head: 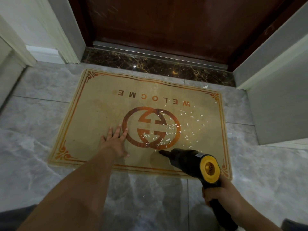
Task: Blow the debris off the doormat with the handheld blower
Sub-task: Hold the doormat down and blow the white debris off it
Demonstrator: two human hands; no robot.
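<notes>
Your left hand (115, 140): flat, fingers spread, on doormat (93, 114). Your right hand (221, 194): wrapped round blower (191, 161) handle, nozzle at paper scraps (168, 129).

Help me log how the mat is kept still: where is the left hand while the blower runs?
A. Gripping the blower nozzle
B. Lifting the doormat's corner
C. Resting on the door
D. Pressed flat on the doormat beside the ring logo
D: the left hand lies palm-down, fingers spread, on the beige rectangular doormat, while the right hand grips the black-and-yellow handheld blower.
</notes>
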